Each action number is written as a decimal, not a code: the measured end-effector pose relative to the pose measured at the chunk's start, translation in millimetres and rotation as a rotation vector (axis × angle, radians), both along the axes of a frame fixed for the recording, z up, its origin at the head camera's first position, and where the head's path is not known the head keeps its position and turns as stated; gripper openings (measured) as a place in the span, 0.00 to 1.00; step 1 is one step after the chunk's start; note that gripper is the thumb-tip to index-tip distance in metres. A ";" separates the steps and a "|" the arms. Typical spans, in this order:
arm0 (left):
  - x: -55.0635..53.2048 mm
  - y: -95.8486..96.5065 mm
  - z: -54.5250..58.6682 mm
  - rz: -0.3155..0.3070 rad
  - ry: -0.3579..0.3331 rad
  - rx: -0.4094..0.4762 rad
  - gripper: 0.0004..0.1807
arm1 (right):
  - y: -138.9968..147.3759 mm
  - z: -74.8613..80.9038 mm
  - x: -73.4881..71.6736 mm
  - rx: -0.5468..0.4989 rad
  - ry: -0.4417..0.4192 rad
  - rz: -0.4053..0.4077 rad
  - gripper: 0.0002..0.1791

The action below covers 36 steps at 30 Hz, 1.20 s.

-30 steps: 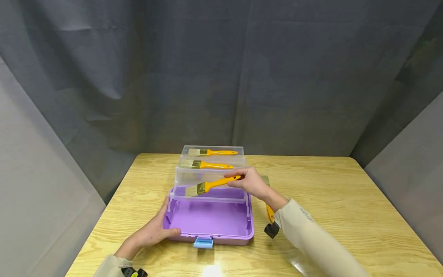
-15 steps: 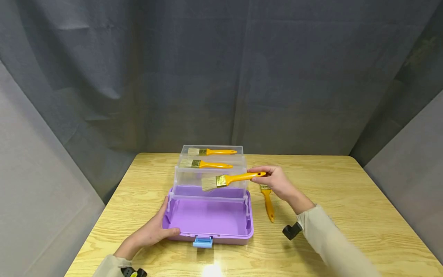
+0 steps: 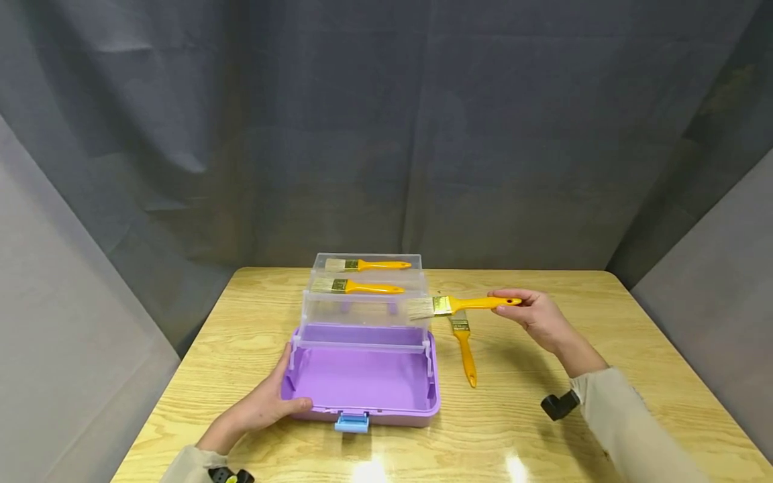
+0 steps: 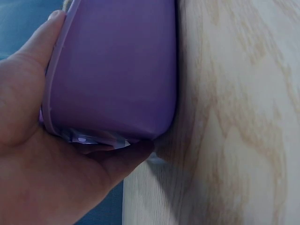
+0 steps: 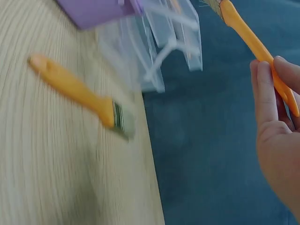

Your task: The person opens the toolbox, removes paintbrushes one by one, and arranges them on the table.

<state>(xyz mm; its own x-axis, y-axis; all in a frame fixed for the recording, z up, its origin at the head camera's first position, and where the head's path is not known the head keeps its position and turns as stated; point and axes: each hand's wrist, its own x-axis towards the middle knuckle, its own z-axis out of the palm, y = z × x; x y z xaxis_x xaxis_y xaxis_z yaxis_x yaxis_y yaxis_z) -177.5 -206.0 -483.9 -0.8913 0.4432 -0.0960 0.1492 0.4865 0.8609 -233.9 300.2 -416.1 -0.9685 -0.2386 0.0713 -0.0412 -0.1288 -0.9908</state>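
Note:
My right hand (image 3: 546,323) pinches a paintbrush (image 3: 477,304) by the end of its yellow handle. That brush is held above the table, level, its pale bristles pointing left at the right edge of the clear trays. In the right wrist view, thumb and fingers close on the yellow handle (image 5: 253,43). My left hand (image 3: 261,405) holds the front left corner of an open purple storage box (image 3: 362,382), thumb on the front rim and fingers along the left side. The left wrist view shows that hand against the purple wall (image 4: 112,65).
Clear tiered trays (image 3: 362,312) rise behind the box, carrying an upper paintbrush (image 3: 368,265) and a lower paintbrush (image 3: 365,287). Another paintbrush (image 3: 465,349) lies on the wooden table (image 3: 519,429), right of the box. A blue latch (image 3: 352,422) hangs at the front. Dark curtain (image 3: 483,134) stands behind.
My right hand has carried the paintbrush rightward from over the lower clear tray, out past the box's right side. The left hand has stayed at the box corner.

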 end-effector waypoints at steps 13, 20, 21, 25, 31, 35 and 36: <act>-1.5 -1.3 0.8 -0.009 0.002 0.009 0.64 | 67.0 -28.0 7.3 -0.083 -0.038 -0.060 0.18; -0.7 -1.3 2.3 -0.003 -0.021 -0.029 0.64 | 88.9 -44.5 7.4 -0.094 -0.081 -0.118 0.18; -0.7 -1.4 2.3 -0.002 -0.023 -0.027 0.64 | 91.2 -47.0 7.3 -0.081 -0.090 -0.134 0.18; -0.4 -1.2 2.0 -0.001 -0.033 -0.022 0.64 | 98.9 -56.7 6.6 -0.027 -0.122 -0.197 0.17; -0.1 -1.1 1.7 -0.003 -0.037 -0.017 0.64 | 102.8 -67.2 7.0 0.120 -0.101 -0.258 0.19; -0.3 -1.4 0.7 -0.005 -0.024 -0.014 0.64 | 101.2 -71.1 7.1 0.281 -0.074 -0.294 0.25; -0.5 -1.5 0.4 -0.006 -0.021 -0.010 0.64 | 100.6 -71.9 7.2 0.334 -0.069 -0.306 0.26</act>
<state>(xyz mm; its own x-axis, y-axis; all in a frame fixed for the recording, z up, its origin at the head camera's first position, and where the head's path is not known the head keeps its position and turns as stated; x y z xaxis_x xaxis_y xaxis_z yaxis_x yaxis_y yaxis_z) -178.0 -207.5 -483.5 -0.8862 0.4478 -0.1189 0.1343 0.4939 0.8591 -226.7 400.7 -488.0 -0.9978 0.0597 -0.0278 0.0396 0.2061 -0.9777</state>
